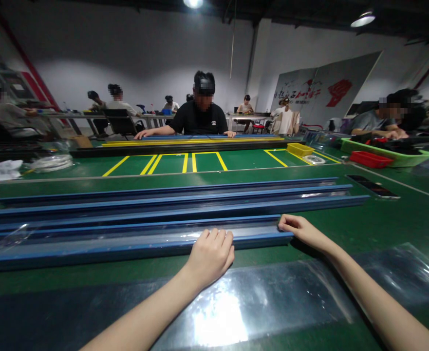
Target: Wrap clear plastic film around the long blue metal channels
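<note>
A long blue channel rail (126,249) lies across the green table in front of me, with clear plastic film (177,235) along its trough. My left hand (210,256) is closed over the rail's near edge, fingers curled into the trough. At the rail's right end, my right hand (299,227) makes a pinch; what sits between thumb and fingers is hidden. Several more blue rails (170,202) lie parallel just beyond. Nearer to me, a wide clear plastic sheet (272,297) is spread flat under my forearms, shining with reflected light.
A phone (373,186) lies to the right. Across the table, a person in black (199,117) rests both hands near yellow and blue rails (195,142). A yellow tray (299,149), a red tray (370,159) and a green bin (411,158) stand at the far right.
</note>
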`<action>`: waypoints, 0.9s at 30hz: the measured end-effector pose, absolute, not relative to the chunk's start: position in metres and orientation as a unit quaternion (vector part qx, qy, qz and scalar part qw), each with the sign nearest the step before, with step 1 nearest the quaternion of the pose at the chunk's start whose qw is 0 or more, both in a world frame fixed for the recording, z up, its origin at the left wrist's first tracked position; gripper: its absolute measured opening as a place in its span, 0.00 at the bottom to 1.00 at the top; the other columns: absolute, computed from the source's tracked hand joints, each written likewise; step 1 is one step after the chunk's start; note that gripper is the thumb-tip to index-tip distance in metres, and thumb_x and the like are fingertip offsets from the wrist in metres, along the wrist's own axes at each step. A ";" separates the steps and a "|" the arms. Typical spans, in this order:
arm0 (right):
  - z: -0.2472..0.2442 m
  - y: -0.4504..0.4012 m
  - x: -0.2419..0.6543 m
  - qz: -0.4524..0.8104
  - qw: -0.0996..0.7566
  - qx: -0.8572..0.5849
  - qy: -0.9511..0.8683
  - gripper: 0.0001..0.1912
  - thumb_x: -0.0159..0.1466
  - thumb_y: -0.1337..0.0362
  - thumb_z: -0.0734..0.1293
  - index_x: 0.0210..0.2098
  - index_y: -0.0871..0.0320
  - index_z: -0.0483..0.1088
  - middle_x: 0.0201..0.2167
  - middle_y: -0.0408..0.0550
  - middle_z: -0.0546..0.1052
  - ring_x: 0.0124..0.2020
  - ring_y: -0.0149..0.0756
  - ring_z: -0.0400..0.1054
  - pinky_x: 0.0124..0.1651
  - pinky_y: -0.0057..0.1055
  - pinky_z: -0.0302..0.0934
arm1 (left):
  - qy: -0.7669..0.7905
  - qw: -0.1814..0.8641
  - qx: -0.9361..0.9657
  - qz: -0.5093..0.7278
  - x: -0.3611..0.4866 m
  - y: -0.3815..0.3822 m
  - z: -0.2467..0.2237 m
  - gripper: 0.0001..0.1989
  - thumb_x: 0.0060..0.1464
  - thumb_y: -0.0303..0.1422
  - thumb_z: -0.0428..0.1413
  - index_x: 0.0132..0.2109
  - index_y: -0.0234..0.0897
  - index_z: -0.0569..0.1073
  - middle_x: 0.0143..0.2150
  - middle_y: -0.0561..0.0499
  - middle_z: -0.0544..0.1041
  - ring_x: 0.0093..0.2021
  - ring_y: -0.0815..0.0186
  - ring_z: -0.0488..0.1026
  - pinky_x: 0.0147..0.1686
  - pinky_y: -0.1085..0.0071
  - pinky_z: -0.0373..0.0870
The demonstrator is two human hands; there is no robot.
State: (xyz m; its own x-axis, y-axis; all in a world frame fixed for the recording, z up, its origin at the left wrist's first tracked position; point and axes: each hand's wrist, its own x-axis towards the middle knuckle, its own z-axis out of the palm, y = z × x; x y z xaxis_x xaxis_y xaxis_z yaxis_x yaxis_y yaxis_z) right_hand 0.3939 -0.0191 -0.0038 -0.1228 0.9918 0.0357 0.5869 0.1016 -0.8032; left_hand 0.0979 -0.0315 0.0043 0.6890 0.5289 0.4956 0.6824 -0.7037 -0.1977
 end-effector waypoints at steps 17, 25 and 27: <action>-0.007 -0.018 0.396 0.320 0.311 -0.590 -0.673 0.13 0.56 0.55 0.61 0.22 0.57 0.61 0.22 0.41 0.65 0.27 0.31 0.58 0.33 0.28 0.52 | -0.339 0.160 -0.901 -0.218 0.099 -0.028 0.002 0.12 0.54 0.33 0.46 0.42 0.31 0.68 0.48 0.41 0.70 0.45 0.58 0.67 0.37 0.64 0.62; -0.010 -0.017 0.398 0.317 0.316 -0.587 -0.674 0.14 0.56 0.54 0.61 0.23 0.57 0.62 0.22 0.41 0.65 0.27 0.30 0.58 0.33 0.27 0.52 | -0.357 0.135 -0.903 -0.200 0.099 -0.029 0.006 0.12 0.55 0.36 0.46 0.40 0.33 0.68 0.40 0.45 0.72 0.40 0.59 0.67 0.34 0.64 0.62; -0.010 -0.018 0.398 0.318 0.318 -0.586 -0.673 0.14 0.56 0.54 0.62 0.23 0.57 0.62 0.22 0.41 0.65 0.27 0.30 0.58 0.33 0.27 0.52 | -0.359 0.137 -0.901 -0.200 0.099 -0.029 0.007 0.12 0.55 0.36 0.45 0.40 0.34 0.68 0.38 0.46 0.72 0.38 0.60 0.66 0.33 0.65 0.61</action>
State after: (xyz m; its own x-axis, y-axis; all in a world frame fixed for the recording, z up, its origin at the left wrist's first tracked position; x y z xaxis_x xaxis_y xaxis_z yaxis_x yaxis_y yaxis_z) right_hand 0.3976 -0.0179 -0.0095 -0.1094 0.9924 0.0556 0.5872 0.1097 -0.8020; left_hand 0.0992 -0.0293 0.0065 0.6622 0.5929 0.4582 0.7021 -0.7046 -0.1029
